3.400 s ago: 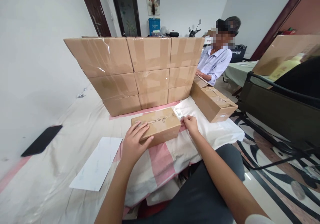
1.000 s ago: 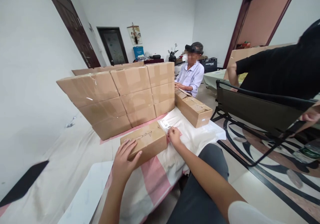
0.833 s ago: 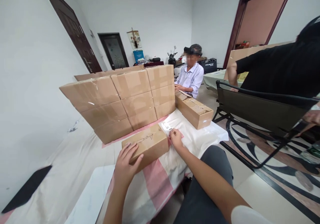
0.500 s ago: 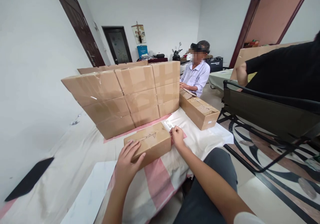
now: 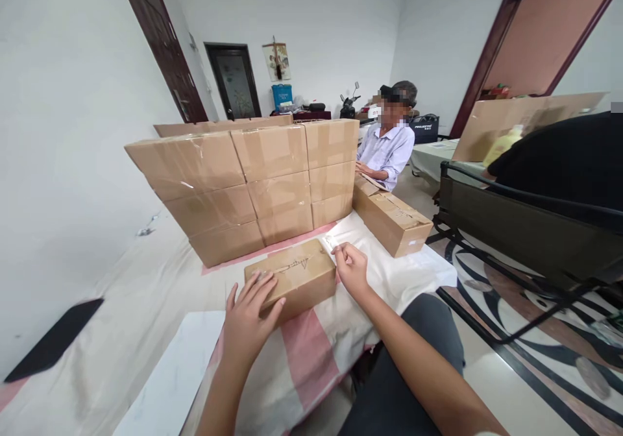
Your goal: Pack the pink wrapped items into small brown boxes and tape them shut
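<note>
A closed brown cardboard box (image 5: 296, 279) lies on the cloth-covered surface in front of me, with dark printing on its top. My left hand (image 5: 250, 306) rests on its near left corner, fingers spread and thumb along the front side. Just off the box's right end is my right hand (image 5: 351, 268), its fingers pinched together. What they hold, if anything, is too small to name. A small white piece (image 5: 329, 240), perhaps a label sheet, lies behind the box's right end, close to those fingertips.
A wall of stacked boxes (image 5: 277, 183) stands behind. Another cardboard box (image 5: 394, 218) lies to the right, near a seated person (image 5: 387, 144). White sheet (image 5: 175, 371) and black flat object (image 5: 53, 339) lie left. A person in black (image 5: 564, 157) sits on a chair (image 5: 525, 222).
The whole view has shifted slightly, so most things appear farther right. My right hand has moved a little away from the box's end. My left hand stays on the box.
</note>
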A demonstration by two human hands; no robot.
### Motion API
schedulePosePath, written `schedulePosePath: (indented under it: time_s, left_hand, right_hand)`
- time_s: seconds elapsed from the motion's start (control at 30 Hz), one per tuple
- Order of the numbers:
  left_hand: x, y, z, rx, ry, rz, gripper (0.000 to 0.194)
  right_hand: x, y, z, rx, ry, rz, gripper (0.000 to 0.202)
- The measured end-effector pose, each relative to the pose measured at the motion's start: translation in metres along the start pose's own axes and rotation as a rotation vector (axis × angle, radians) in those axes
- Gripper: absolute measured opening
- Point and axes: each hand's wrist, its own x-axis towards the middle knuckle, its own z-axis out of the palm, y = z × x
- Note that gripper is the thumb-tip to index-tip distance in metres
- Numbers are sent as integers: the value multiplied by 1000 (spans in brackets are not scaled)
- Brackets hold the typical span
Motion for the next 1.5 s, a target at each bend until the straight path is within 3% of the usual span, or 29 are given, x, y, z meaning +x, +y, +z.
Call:
schedulePosePath:
  time_s: [0.13, 0.3, 0.43, 0.6, 0.73, 0.87, 1.0, 1.13, 1.5]
  left_hand:
    - [2, 5, -12, 38, -83, -22, 35]
    - [5, 23, -32, 25, -1, 56, 29]
    - [5, 37, -52, -27, 68, 120, 24]
    - [2, 41, -64, -129, 24, 155, 13]
    - [3, 43, -66, -186, 35, 142, 9]
    - [4, 41, -67, -206, -60, 236, 11]
    - [2, 38, -63, -213, -106, 253, 3]
    - [0, 39, -58, -165, -108, 264, 15]
    - [-4, 32, -66, -7, -136, 327, 27]
  right_hand:
    - [-13, -26, -1, -88, -118, -504, 42]
    - [-52, -54, 16, -58, -324, -712, 34]
    - [-79, -57, 33, -100, -487, -733, 35]
    - [-86, -51, 39, -118, -524, -715, 37]
    - [-84, -52, 36, -46, -519, -694, 33]
    - [-83, -52, 36, -90, -556, -720, 31]
    - [-81, -54, 36, -22, -507, -732, 28]
    - [-78, -58, 37, 15, -493, -720, 25]
    - [-84, -56, 36, -37, -657, -632, 17]
